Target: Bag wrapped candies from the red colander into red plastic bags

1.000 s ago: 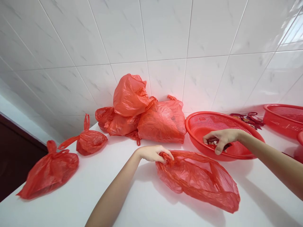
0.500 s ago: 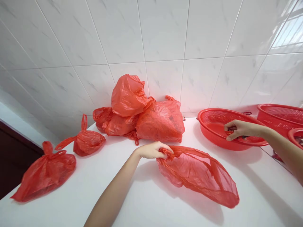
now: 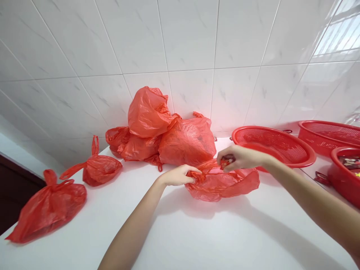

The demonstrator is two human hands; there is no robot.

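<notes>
My left hand (image 3: 180,175) pinches the gathered rim of a thin red plastic bag (image 3: 219,187), which lies slack with its mouth open above the white table. Over that mouth is my right hand (image 3: 236,157), its fingers closed around small dark, red and whitish pieces (image 3: 227,160) whose kind I cannot make out. Behind my right wrist stands a red plastic colander (image 3: 295,152) with a perforated wall; the parts of it that show hold nothing I can see.
Full red bags (image 3: 187,142) are piled against the tiled wall. Two knotted bags, one nearer (image 3: 52,210) and one farther (image 3: 102,168), lie on the left. At right are another red colander (image 3: 312,137) and a red basin (image 3: 344,180) with small mixed items.
My right hand has moved left from inside the colander to the bag's mouth, carrying the small pieces. The bag's spread end has drawn in, while my left hand keeps its hold.
</notes>
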